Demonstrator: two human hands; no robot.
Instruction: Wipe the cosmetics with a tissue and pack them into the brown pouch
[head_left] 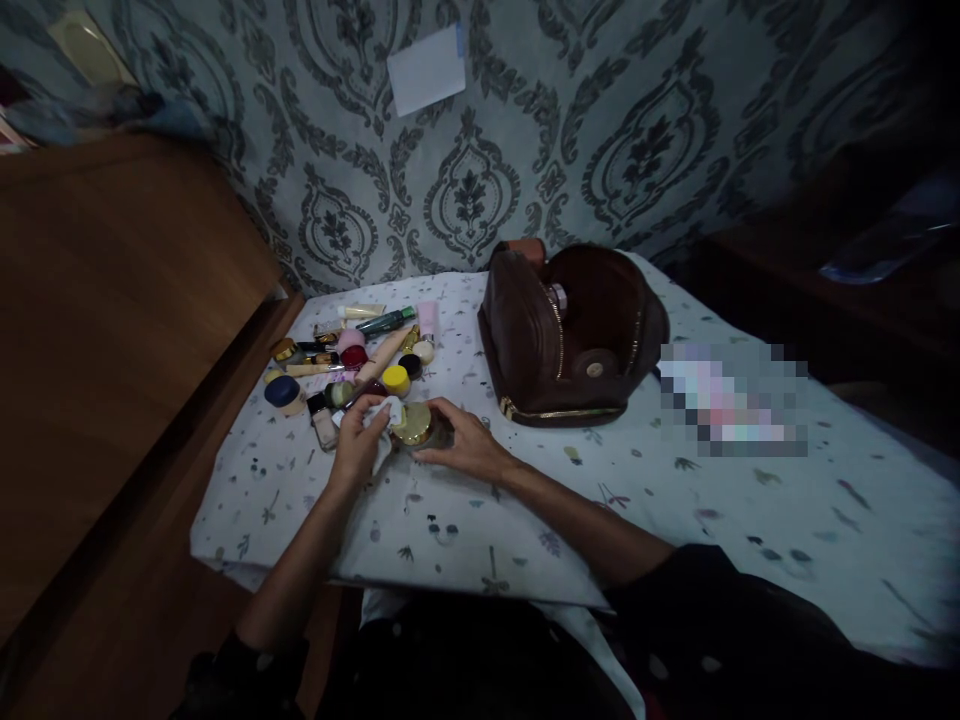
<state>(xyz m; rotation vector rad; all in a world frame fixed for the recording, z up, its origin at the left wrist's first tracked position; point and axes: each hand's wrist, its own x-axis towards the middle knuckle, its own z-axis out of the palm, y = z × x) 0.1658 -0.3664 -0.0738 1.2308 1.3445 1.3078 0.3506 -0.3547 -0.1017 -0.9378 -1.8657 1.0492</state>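
A jar with a gold lid [413, 424] is between my hands, near the front of a group of cosmetics. My right hand [471, 444] is wrapped round the jar's right side. My left hand [358, 443] pinches a white cloth or wipe [391, 412] against the lid's left side. Just left of my left hand lies a small bottle with a black cap [322, 420]. Behind my hands are a yellow-lidded jar [396, 379], a black-lidded jar [409, 366] and a dark red round item [353, 357].
An open brown cosmetic bag [525, 345] with a gold zipper stands on the patterned tablecloth [480, 540] to the right. A blurred-out item [731, 400] lies beyond it. A blue-lidded jar [283, 393] sits left, near a wooden cabinet [127, 300].
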